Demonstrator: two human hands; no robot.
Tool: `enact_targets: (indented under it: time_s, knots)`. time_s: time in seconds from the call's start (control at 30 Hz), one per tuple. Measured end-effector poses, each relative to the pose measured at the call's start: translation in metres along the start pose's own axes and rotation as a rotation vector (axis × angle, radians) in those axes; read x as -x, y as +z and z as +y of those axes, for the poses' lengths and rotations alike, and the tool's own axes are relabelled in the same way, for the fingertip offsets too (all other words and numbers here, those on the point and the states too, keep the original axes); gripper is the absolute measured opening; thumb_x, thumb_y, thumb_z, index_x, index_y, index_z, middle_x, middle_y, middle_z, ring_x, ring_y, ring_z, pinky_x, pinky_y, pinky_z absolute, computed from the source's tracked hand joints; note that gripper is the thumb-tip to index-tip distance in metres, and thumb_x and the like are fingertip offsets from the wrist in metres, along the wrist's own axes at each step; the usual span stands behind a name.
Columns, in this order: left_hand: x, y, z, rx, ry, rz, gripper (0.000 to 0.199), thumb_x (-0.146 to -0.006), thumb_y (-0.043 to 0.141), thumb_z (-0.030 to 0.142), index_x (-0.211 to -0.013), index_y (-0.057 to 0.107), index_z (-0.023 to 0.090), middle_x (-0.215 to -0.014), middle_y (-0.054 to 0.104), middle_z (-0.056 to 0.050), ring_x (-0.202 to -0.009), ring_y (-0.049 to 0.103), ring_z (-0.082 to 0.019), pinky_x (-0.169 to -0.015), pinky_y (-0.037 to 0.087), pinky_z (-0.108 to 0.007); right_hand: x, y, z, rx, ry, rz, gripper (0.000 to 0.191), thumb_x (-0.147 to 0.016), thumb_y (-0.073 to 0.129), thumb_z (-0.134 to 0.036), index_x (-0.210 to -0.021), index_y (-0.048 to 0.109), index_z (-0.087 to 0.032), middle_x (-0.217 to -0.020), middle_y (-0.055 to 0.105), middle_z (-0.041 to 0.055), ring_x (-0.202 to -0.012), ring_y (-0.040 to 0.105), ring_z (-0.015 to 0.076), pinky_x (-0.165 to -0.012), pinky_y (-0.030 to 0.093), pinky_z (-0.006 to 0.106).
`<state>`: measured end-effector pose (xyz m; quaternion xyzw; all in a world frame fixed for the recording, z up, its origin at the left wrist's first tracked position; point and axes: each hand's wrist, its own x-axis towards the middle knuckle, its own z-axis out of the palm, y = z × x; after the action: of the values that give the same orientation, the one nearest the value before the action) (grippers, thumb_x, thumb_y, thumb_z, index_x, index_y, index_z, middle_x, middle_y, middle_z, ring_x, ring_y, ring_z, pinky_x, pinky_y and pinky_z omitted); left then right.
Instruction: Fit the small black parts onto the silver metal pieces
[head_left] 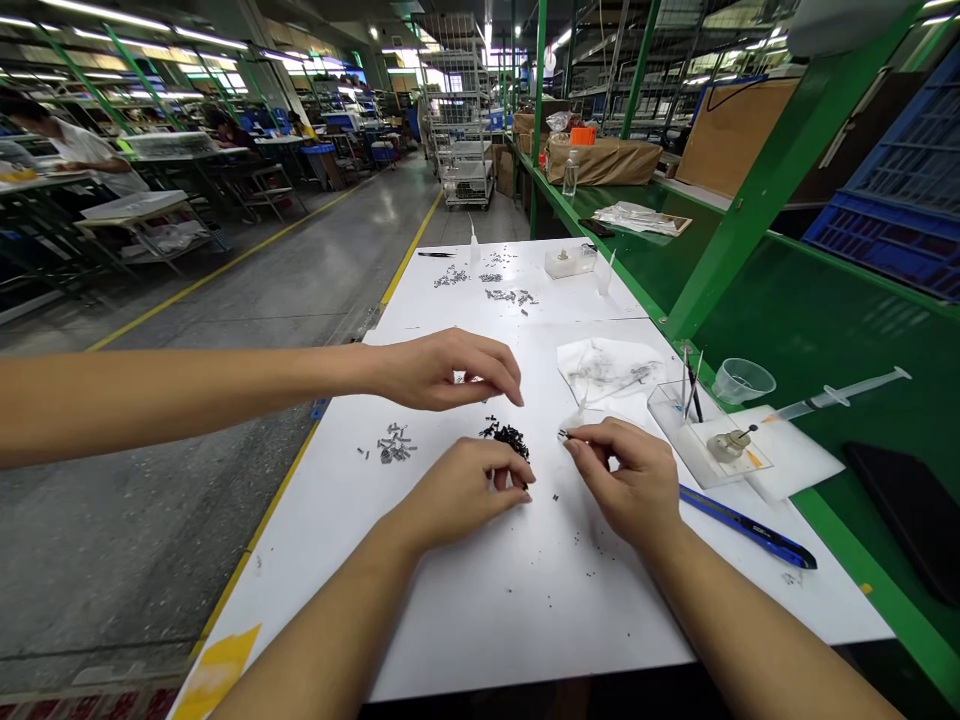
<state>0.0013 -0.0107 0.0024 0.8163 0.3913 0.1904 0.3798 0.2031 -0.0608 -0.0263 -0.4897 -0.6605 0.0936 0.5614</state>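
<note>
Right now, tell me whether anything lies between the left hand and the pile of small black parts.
Nothing visible does. The left hand rests right beside the pile of small black parts, fingertips at its edge. A co-worker's hand hovers just beyond the pile, not between them.

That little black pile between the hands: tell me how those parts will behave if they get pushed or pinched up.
The pile of tiny black parts would probably scatter under a push; strays already lie loose on the white table. Each looks very light. Fingertip pinching seems needed, as the right hand shows, and pieces may slip away.
</note>
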Motion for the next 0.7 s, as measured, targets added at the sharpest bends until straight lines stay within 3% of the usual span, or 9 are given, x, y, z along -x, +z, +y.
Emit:
enact_targets:
  time_s: [0.07,0.1,0.2,0.3,0.4,0.47,0.53,0.57,0.7]
  knots:
    - [-0.016,-0.021,0.014,-0.054,0.086,-0.143,0.015,-0.077,0.065,0.02,-0.076,0.075,0.031,-0.07,0.069,0.0,-0.063,0.063,-0.016,-0.057,0.048,-0.026,0.0,0.0,0.0,0.002,-0.002,0.001,0.006,-0.085,0.064,-0.017,-0.086,0.07,-0.018,-0.059,0.053,-0.0027,-0.052,0.046,0.0097,-0.051,0.04,0.025]
    - [-0.026,-0.035,0.021,-0.051,0.178,-0.339,0.015,-0.076,0.067,0.022,-0.081,0.077,0.031,-0.079,0.072,-0.002,-0.067,0.065,-0.016,-0.06,0.05,-0.026,0.0,0.0,0.001,0.002,-0.003,0.0,0.006,-0.085,0.064,-0.017,-0.086,0.07,-0.018,-0.059,0.053,-0.0027,-0.052,0.046,0.0097,-0.051,0.04,0.025]
    - [-0.06,-0.074,0.036,-0.074,0.342,-0.436,0.024,-0.08,0.063,0.021,-0.095,0.077,0.034,-0.101,0.072,-0.005,-0.086,0.068,-0.018,-0.078,0.051,-0.026,0.001,-0.001,0.001,-0.005,-0.004,-0.001,0.006,-0.085,0.065,-0.016,-0.086,0.07,-0.018,-0.059,0.053,-0.0027,-0.052,0.045,0.0097,-0.051,0.04,0.025]
    - [-0.077,-0.089,0.034,-0.107,0.549,-0.455,0.03,-0.085,0.059,0.017,-0.105,0.075,0.034,-0.103,0.072,-0.007,-0.086,0.068,-0.017,-0.078,0.053,-0.027,0.001,-0.001,0.0,-0.013,-0.004,0.002,0.006,-0.085,0.064,-0.016,-0.086,0.07,-0.018,-0.059,0.052,-0.0032,-0.052,0.045,0.0096,-0.051,0.04,0.025]
    - [-0.066,-0.074,0.019,-0.116,0.641,-0.381,0.031,-0.087,0.056,0.014,-0.106,0.073,0.031,-0.099,0.073,-0.007,-0.08,0.069,-0.015,-0.07,0.054,-0.024,0.001,-0.001,0.0,-0.008,-0.012,0.004,0.006,-0.085,0.064,-0.016,-0.086,0.07,-0.018,-0.058,0.051,-0.0035,-0.051,0.045,0.0094,-0.05,0.039,0.024]
    - [-0.045,-0.05,0.008,-0.157,0.557,-0.337,0.028,-0.087,0.056,0.014,-0.103,0.074,0.028,-0.094,0.073,-0.005,-0.075,0.068,-0.014,-0.062,0.053,-0.022,0.001,0.0,0.0,-0.001,-0.015,0.001,0.007,-0.085,0.064,-0.016,-0.085,0.07,-0.018,-0.058,0.052,-0.0034,-0.052,0.045,0.0095,-0.05,0.039,0.024]
    - [-0.02,-0.022,-0.001,-0.202,0.36,-0.074,0.019,-0.086,0.058,0.015,-0.084,0.074,0.026,-0.073,0.07,0.0,-0.063,0.065,-0.013,-0.054,0.05,-0.021,0.0,0.0,0.001,0.001,-0.018,0.0,0.007,-0.085,0.064,-0.016,-0.085,0.07,-0.019,-0.058,0.052,-0.0033,-0.052,0.046,0.0098,-0.05,0.039,0.025]
    - [-0.01,-0.009,-0.005,-0.219,0.321,-0.068,0.012,-0.081,0.064,0.015,-0.081,0.073,0.024,-0.068,0.068,0.001,-0.061,0.063,-0.014,-0.052,0.05,-0.022,0.0,0.001,0.001,-0.002,-0.02,0.0,0.006,-0.085,0.064,-0.016,-0.085,0.07,-0.018,-0.058,0.051,-0.0033,-0.052,0.046,0.01,-0.051,0.039,0.025]
    - [0.009,0.019,-0.011,-0.201,0.324,0.119,0.009,-0.08,0.065,0.012,-0.079,0.07,0.019,-0.07,0.066,0.0,-0.063,0.06,-0.013,-0.057,0.05,-0.024,0.0,0.001,0.001,-0.02,-0.023,0.0,0.006,-0.085,0.064,-0.015,-0.086,0.069,-0.018,-0.058,0.052,-0.0029,-0.052,0.046,0.0101,-0.052,0.04,0.025]
